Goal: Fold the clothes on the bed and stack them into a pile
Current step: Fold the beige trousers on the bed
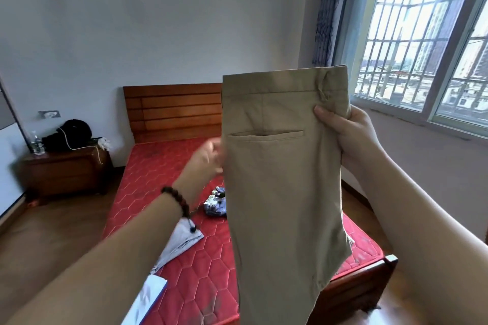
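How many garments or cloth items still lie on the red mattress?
3: a patterned bundle mid-mattress, a grey piece under the left wrist, and a white-blue piece at the near edge. The held khaki trousers may hide others.

Wooden nightstand (66, 169), barred window (422, 34).
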The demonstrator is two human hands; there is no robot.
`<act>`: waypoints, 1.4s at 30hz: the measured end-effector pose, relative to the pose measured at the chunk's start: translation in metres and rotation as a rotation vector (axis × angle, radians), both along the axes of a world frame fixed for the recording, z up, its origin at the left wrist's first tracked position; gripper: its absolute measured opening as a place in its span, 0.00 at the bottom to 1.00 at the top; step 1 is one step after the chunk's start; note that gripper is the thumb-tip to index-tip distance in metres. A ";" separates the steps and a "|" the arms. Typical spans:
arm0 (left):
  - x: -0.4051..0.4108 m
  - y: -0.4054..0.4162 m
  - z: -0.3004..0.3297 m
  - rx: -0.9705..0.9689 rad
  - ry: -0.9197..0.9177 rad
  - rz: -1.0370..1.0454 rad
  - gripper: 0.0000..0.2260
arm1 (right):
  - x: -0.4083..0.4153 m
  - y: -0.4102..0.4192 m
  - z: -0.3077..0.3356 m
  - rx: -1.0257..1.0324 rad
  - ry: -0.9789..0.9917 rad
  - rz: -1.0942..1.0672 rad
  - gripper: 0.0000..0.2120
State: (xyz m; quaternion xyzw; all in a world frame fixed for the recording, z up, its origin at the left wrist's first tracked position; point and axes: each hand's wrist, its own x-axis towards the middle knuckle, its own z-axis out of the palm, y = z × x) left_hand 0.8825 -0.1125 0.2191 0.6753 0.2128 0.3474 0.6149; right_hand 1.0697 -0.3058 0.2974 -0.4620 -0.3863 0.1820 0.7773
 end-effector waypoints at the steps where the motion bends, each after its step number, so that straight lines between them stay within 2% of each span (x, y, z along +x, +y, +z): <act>1: -0.002 -0.006 -0.033 -0.015 0.060 -0.044 0.16 | 0.002 0.000 -0.003 0.010 0.015 -0.010 0.04; 3: -0.002 -0.028 -0.082 0.029 0.153 -0.089 0.16 | 0.004 -0.001 -0.011 0.003 0.025 -0.021 0.03; 6: 0.012 -0.045 -0.109 0.128 0.182 -0.021 0.07 | 0.015 -0.009 -0.020 -0.020 0.014 -0.062 0.03; 7: 0.015 -0.048 -0.110 0.133 0.160 -0.018 0.04 | 0.023 -0.015 -0.021 -0.016 0.010 -0.079 0.04; 9: 0.020 -0.056 -0.109 0.068 0.047 0.025 0.06 | 0.040 -0.029 -0.021 0.026 0.004 -0.092 0.05; 11: 0.025 -0.071 -0.120 0.014 -0.043 0.074 0.02 | 0.058 -0.039 -0.020 0.095 0.017 -0.091 0.07; 15: 0.044 -0.096 -0.158 0.004 0.146 0.015 0.04 | 0.076 -0.036 -0.033 0.062 0.025 -0.153 0.07; 17: 0.057 -0.090 -0.168 -0.013 0.198 0.004 0.04 | 0.092 -0.032 -0.041 0.030 0.034 -0.182 0.06; 19: 0.070 -0.082 -0.168 -0.117 0.204 -0.066 0.06 | 0.112 -0.030 -0.049 0.015 0.062 -0.185 0.06; 23: 0.113 -0.058 -0.151 -0.273 0.059 -0.121 0.10 | 0.147 -0.007 -0.076 -0.071 0.071 -0.132 0.07; 27: 0.179 -0.013 -0.129 -0.175 -0.029 -0.068 0.09 | 0.184 0.030 -0.122 -0.191 0.098 -0.172 0.07; 30: 0.227 0.028 -0.143 -0.091 0.008 -0.026 0.06 | 0.223 0.060 -0.156 -0.278 0.120 -0.196 0.06; 33: 0.275 0.065 -0.175 -0.097 0.081 -0.021 0.05 | 0.268 0.092 -0.183 -0.417 0.004 -0.254 0.05; 37: 0.338 0.104 -0.216 -0.113 0.227 0.000 0.14 | 0.330 0.127 -0.219 -0.691 -0.291 -0.448 0.05; 39: 0.368 0.118 -0.237 -0.118 0.279 0.001 0.08 | 0.355 0.140 -0.240 -0.773 -0.371 -0.512 0.08; 41: 0.395 0.128 -0.256 -0.076 0.334 0.047 0.02 | 0.377 0.151 -0.264 -0.802 -0.371 -0.547 0.09; 42: 0.407 0.131 -0.264 -0.040 0.363 0.090 0.05 | 0.387 0.157 -0.275 -0.815 -0.351 -0.556 0.08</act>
